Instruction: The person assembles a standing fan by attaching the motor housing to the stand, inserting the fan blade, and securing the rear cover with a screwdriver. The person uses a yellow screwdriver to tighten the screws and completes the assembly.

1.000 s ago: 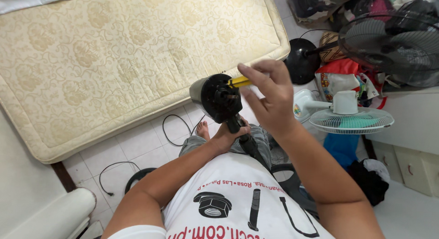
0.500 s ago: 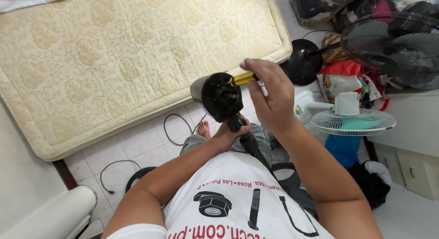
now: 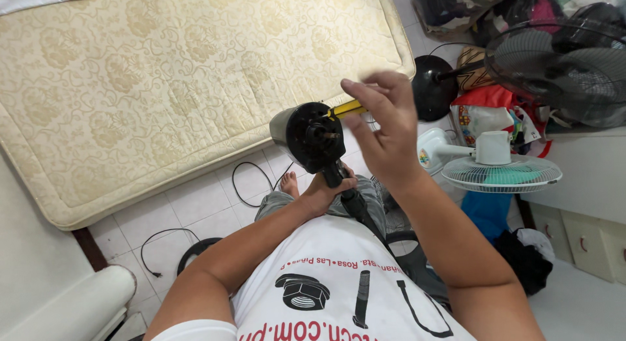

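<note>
I hold a black fan motor housing point(image 3: 306, 135) up in front of me by its neck and stand pole point(image 3: 352, 201). My left hand point(image 3: 326, 192) grips that pole just under the housing. My right hand point(image 3: 381, 129) pinches a yellow-and-black screwdriver point(image 3: 345, 109) between thumb and fingers, its tip set against the upper right of the housing. The other fingers of that hand are spread. My foot point(image 3: 290, 183) rests on the tiled floor below.
A cream quilted mattress point(image 3: 163, 80) lies on the floor to the left. A black cable point(image 3: 251, 181) trails over the tiles. At right stand a small white fan point(image 3: 499, 168), a large black fan point(image 3: 561, 60) with round base point(image 3: 433, 87), and piled clothes.
My right hand has shifted slightly up and turned on the screwdriver, fingers opening out more. The housing and my left hand stay where they were.
</note>
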